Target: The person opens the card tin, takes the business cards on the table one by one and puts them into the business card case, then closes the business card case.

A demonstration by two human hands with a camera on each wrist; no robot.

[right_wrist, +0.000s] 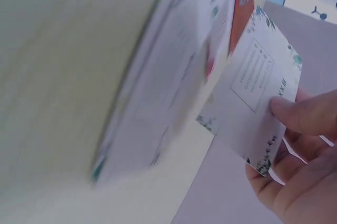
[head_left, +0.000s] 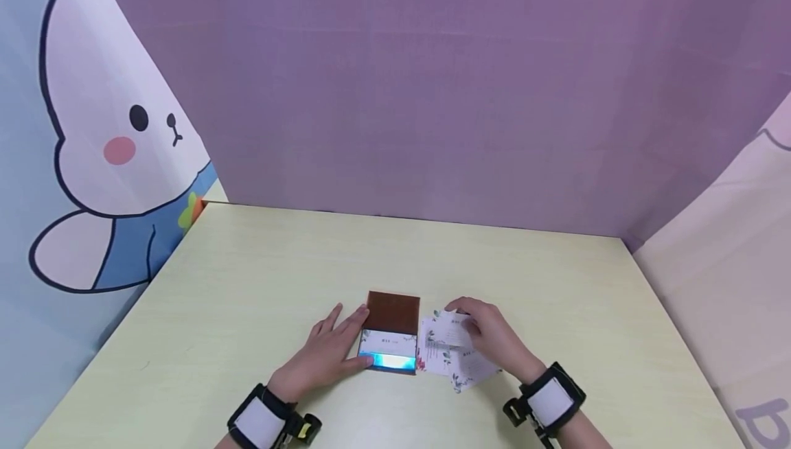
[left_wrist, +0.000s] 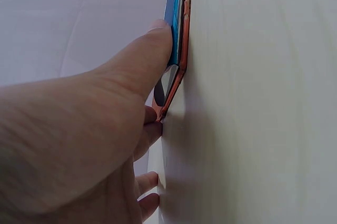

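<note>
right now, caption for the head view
Left hand steadies a brown card holder; right hand pinches a white floral card.

Your right hand [head_left: 491, 336] covers part of the loose cards [head_left: 448, 360] beneath it, so you cannot count them, and in the right wrist view the pile beside the held card [right_wrist: 258, 97] is smeared by blur. The print on that card is too small to read. In the left wrist view your left hand [left_wrist: 79, 134] fills the frame, hiding most of the card case [left_wrist: 179, 39], whose far end the top edge cuts off, and what lies inside is probably cards.
</note>
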